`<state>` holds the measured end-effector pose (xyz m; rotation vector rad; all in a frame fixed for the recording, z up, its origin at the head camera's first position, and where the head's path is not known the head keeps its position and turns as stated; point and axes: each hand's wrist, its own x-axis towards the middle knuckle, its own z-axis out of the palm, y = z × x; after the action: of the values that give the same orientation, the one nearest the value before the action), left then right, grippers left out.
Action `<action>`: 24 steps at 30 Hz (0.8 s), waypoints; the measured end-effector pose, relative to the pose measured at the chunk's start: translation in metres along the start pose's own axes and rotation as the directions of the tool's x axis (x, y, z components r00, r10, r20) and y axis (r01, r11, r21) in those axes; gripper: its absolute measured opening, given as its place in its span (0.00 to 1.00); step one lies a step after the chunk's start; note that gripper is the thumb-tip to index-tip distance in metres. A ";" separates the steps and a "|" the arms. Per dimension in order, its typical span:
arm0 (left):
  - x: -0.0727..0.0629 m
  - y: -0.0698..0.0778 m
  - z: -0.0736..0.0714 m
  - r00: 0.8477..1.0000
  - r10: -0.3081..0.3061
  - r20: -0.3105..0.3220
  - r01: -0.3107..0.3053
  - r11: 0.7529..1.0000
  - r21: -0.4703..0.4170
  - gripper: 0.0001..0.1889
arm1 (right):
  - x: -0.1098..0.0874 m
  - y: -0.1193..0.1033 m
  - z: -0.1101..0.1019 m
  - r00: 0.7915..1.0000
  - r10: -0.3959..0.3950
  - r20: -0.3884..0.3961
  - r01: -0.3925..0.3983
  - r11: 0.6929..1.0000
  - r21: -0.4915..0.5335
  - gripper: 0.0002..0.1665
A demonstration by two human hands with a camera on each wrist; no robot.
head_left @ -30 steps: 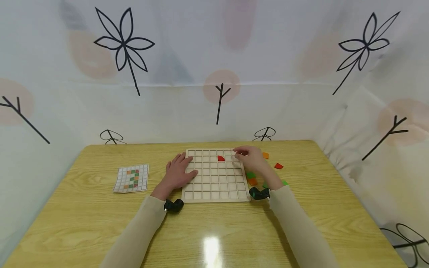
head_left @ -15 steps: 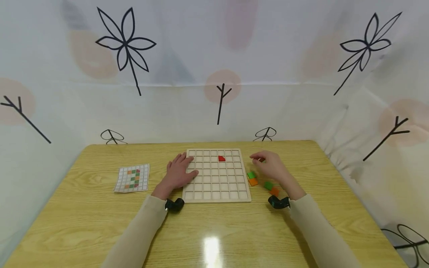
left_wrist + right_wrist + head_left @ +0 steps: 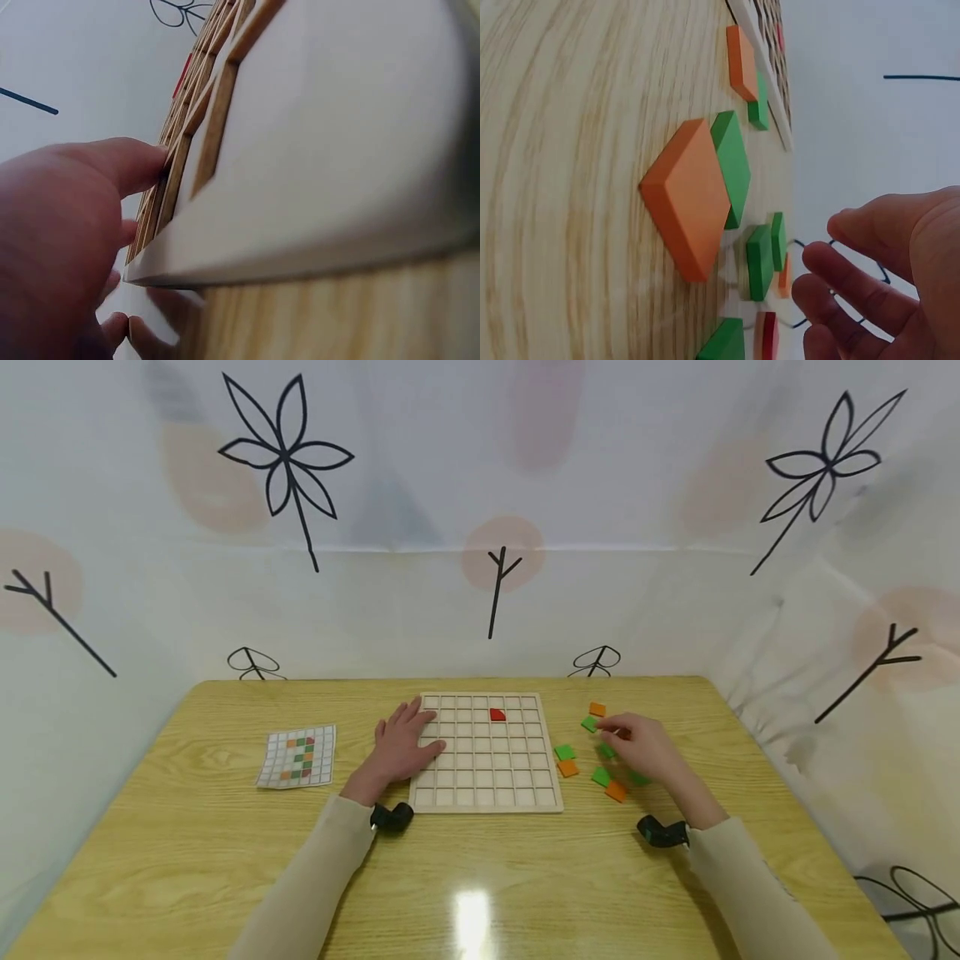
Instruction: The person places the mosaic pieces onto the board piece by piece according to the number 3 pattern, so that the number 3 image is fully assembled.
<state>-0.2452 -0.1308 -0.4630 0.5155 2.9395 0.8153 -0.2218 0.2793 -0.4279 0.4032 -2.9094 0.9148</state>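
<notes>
Gridded wooden board (image 3: 483,758) is touched by the splayed left hand (image 3: 399,748); right hand (image 3: 647,748), thumb and fingertips apart, is positioned near a green tile (image 3: 589,724).

Pale, creased hangings (image 3: 420,610) printed with plants are enclosing a wood-grain table (image 3: 405,885) left, right and far, suggesting a screened-off tabletop workspace.

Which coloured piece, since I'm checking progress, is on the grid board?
The red round-edged piece, second row from the far edge of the grid board; the other coloured pieces lie right of the board.
</notes>
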 end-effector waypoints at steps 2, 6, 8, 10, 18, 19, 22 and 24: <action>-0.001 -0.001 -0.001 1.000 0.014 -0.001 -0.014 1.000 -0.003 0.31 | -0.001 0.003 0.000 1.000 0.010 0.008 -0.010 1.000 0.007 0.15; -0.003 -0.002 -0.002 0.999 0.053 0.000 -0.053 0.999 -0.012 0.30 | -0.001 0.005 -0.001 1.000 0.010 0.012 -0.010 1.000 0.009 0.15; -0.003 -0.003 -0.002 0.998 0.069 0.005 -0.069 0.998 -0.014 0.30 | -0.001 0.006 -0.001 1.000 0.001 0.012 -0.001 1.000 0.004 0.14; -0.003 -0.003 -0.002 0.997 0.079 0.016 -0.078 0.997 -0.018 0.31 | -0.002 0.007 -0.002 1.000 0.000 0.018 0.000 1.000 0.005 0.14; -0.005 -0.001 -0.004 0.994 0.088 0.064 -0.089 0.996 0.010 0.36 | -0.003 0.009 -0.002 0.999 0.007 0.036 -0.007 1.000 0.012 0.15; -0.005 -0.001 -0.004 0.994 0.090 0.067 -0.091 0.996 0.013 0.37 | -0.003 0.009 -0.002 0.999 0.010 0.038 -0.011 1.000 0.014 0.15; -0.005 -0.002 -0.003 0.993 0.093 0.076 -0.095 0.995 0.019 0.39 | -0.004 0.009 -0.002 0.999 0.015 0.052 -0.016 1.000 0.019 0.16; -0.004 -0.002 -0.002 0.992 0.099 0.074 -0.101 0.995 0.014 0.40 | -0.005 0.010 -0.002 0.998 0.016 0.059 -0.017 1.000 0.022 0.16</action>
<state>-0.2421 -0.1355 -0.4623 0.6840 2.8764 0.7623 -0.2195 0.2895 -0.4320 0.4152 -2.9623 0.9543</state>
